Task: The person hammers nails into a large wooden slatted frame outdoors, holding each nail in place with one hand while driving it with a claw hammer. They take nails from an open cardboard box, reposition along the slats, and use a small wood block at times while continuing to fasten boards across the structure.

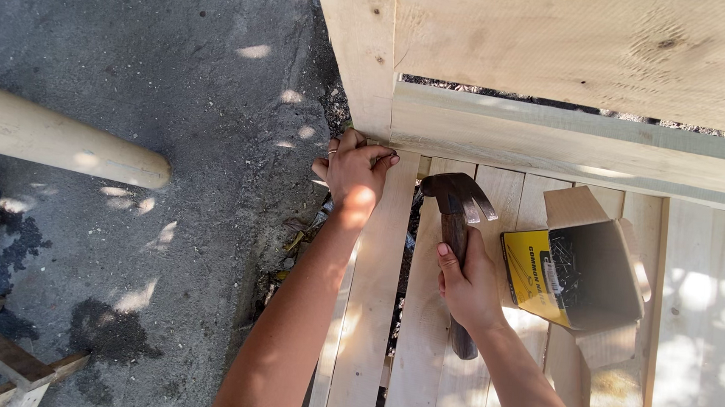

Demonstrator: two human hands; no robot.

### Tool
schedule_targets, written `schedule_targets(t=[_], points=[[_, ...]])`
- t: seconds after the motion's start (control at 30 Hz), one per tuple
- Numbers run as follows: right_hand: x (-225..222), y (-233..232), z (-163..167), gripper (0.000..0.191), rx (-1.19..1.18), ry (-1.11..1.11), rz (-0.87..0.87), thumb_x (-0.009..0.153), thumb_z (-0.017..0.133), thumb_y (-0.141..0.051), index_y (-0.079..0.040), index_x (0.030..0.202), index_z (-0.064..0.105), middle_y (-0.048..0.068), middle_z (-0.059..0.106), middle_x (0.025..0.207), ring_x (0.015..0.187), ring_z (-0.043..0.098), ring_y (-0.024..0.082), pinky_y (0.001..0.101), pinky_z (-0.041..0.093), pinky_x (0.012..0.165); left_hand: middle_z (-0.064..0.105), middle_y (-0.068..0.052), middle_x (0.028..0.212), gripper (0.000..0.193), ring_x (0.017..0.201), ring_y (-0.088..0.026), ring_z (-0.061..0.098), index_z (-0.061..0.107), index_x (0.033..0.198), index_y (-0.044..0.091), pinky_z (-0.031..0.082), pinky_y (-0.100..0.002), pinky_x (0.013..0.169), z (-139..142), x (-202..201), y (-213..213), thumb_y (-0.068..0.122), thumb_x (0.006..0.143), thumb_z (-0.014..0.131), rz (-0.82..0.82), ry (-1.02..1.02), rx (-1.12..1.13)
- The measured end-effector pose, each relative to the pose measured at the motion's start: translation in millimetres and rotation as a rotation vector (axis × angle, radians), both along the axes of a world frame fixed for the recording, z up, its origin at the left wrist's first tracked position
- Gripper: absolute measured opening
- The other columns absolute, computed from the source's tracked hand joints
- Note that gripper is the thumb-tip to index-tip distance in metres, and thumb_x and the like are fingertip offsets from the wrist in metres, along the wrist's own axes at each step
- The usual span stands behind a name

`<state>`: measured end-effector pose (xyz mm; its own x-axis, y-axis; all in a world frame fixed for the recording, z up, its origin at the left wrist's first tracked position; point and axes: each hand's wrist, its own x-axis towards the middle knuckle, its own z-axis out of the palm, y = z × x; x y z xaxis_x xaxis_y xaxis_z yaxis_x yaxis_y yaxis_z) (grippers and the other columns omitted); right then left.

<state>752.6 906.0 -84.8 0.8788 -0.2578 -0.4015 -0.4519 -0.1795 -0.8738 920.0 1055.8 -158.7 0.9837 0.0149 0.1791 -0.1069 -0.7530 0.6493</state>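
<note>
step: nailing slat end | left hand (354,171) pinches at top of the outer wooden slat (369,314), nail itself too small to tell | right hand (469,286) wrapped round claw hammer (455,235) handle | advice: keep fingers low, tap lightly first | open nail box (583,278) beside, on slats

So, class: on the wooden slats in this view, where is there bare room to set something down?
Free: the slats right of the open nail box, below the crossbeam. Crowded: the left hand presses on the end slat at the corner, and the right hand holds a claw hammer beside the box.
</note>
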Motion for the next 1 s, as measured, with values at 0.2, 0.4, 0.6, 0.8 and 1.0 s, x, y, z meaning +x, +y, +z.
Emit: schedule_targets(t=[0.2,0.4,0.6,0.8,1.0], points=[[0.7,1.6,1.1,0.022,0.004,-0.043,0.004,0.101,0.058,-0.022,-0.004,0.111,0.05,0.002,0.055,0.068,0.047,0.052,0.01,0.0288,0.044,0.041,0.061,0.006,0.096,0.013,0.108,-0.022,0.053,0.084,0.083,0.028,0.026,-0.05,0.087,0.4,1.2,0.5,0.038,0.074,0.087,0.01,0.058,-0.006],[-2.0,1.6,-1.9,0.022,-0.061,-0.045,0.017,0.101,0.06,-0.023,-0.004,0.108,0.05,0.003,0.056,0.063,0.046,0.053,0.011,0.0294,0.045,0.042,0.062,0.006,0.097,0.013,0.109,-0.022,0.053,0.084,0.082,0.028,0.025,-0.049,0.086,0.1,0.7,-0.7,0.036,0.074,0.088,0.029,0.085,-0.032],[-3.0,1.0,-2.1,0.023,-0.057,-0.06,0.017,0.1,0.06,-0.023,-0.005,0.107,0.05,0.002,0.058,0.066,0.046,0.054,0.011,0.0297,0.045,0.043,0.065,0.009,0.1,0.014,0.11,-0.021,0.053,0.084,0.083,0.026,0.025,-0.049,0.086,-1.9,0.9,-0.5,0.034,0.073,0.088,0.031,0.06,-0.103],[-1.5,1.8,-1.6,0.023,-0.072,-0.03,0.018,0.1,0.06,-0.023,-0.005,0.107,0.049,0.003,0.058,0.065,0.046,0.055,0.011,0.0301,0.046,0.043,0.064,0.008,0.1,0.014,0.11,-0.02,0.054,0.084,0.082,0.027,0.026,-0.049,0.086,-2.3,0.7,-1.2,0.035,0.073,0.088,0.041,0.083,-0.053],[0.6,-1.0,2.7,0.025,-0.123,-0.007,0.054,0.102,0.058,-0.026,-0.004,0.106,0.048,0.004,0.057,0.064,0.046,0.055,0.011,0.03,0.046,0.043,0.062,0.006,0.099,0.017,0.111,-0.022,0.053,0.084,0.081,0.028,0.026,-0.049,0.086,5.1,2.1,-2.2,0.037,0.068,0.091,0.016,0.11,-0.04]])
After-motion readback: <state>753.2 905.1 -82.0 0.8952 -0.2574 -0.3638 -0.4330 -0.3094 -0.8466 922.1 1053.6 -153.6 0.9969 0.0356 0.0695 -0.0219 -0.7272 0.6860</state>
